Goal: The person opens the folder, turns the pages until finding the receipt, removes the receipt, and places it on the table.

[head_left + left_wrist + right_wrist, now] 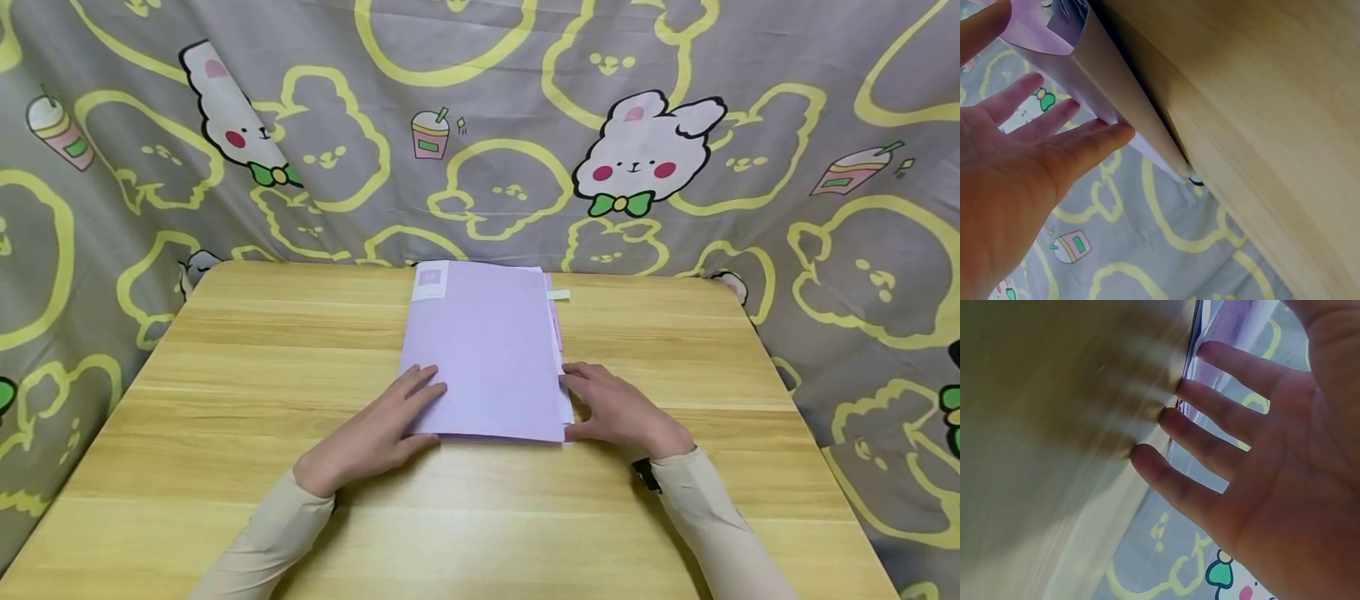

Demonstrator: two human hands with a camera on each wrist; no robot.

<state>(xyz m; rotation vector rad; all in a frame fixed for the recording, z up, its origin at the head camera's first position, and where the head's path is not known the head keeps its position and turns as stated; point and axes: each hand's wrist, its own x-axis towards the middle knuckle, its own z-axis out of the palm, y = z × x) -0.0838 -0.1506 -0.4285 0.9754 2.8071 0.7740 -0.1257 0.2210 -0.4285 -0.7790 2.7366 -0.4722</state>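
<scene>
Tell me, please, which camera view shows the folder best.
The head view, because nearly the whole upper face of the folder is visible. The left wrist view shows its spine and one end, cut by the frame; the right wrist view shows only a small part.

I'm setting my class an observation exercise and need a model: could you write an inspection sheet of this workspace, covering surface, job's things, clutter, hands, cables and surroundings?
Surface: wood-grain table.
Job's things: lilac folder, lying closed; papers and a pale tab jut from its right edge.
Clutter: nothing seen.
Hands: left hand rests on the folder's left side; right hand touches its right edge.
Cables: nothing seen.
Surroundings: grey printed cloth behind and beside the table.
</scene>
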